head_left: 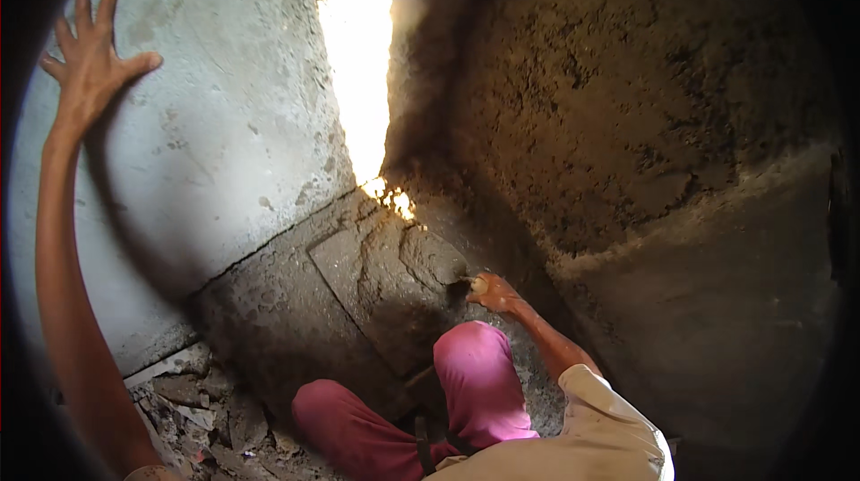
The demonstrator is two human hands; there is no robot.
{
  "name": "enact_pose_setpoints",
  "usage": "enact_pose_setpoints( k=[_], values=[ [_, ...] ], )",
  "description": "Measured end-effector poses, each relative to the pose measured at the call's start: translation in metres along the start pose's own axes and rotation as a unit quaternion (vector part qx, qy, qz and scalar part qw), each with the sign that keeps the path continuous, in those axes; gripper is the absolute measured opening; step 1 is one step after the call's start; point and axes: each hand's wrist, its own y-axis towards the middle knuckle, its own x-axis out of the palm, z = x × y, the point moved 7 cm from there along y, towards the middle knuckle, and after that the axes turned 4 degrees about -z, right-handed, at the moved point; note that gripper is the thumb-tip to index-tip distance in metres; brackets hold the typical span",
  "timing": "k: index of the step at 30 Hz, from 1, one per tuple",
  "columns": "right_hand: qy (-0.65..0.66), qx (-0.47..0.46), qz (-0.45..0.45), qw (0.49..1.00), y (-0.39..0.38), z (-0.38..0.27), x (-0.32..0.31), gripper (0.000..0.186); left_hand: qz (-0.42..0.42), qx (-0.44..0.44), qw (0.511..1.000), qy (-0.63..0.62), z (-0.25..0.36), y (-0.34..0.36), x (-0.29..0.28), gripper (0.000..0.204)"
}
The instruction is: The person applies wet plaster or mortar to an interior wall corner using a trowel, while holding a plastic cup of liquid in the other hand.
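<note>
My left hand [93, 69] lies flat with spread fingers against the smooth grey wall [224, 96], high at the left. Down at the right, my right hand [494, 293] is closed round the pale handle of a trowel [434, 261]. The trowel's blade is smeared with wet mortar and hard to tell from it. It rests on or just over a mortar-covered flat slab [354, 270], whose straight edges show in front of my knees. Wet grey-brown mortar [381, 244] lies in lumps and ridges on the slab.
A rough, dark plastered wall [609, 87] rises at the right, with a smoother band [708, 302] below it. Bright light comes through a narrow gap [356, 42] between the walls. Broken rubble [215, 418] lies at the lower left, beside my bent knees [479, 373].
</note>
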Motion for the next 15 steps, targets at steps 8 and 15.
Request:
enact_pose_setpoints(
  k=[8,15],
  values=[
    [-0.175,-0.153,0.044,0.972,-0.078,-0.184,-0.125,0.032,0.003,0.017,0.997,-0.072,0.000,-0.005,-0.004,0.136],
    [-0.059,-0.407,-0.187,0.892,-0.140,-0.342,-0.126,0.045,-0.172,0.053,0.984,-0.012,-0.013,0.002,-0.002,0.145]
  ],
)
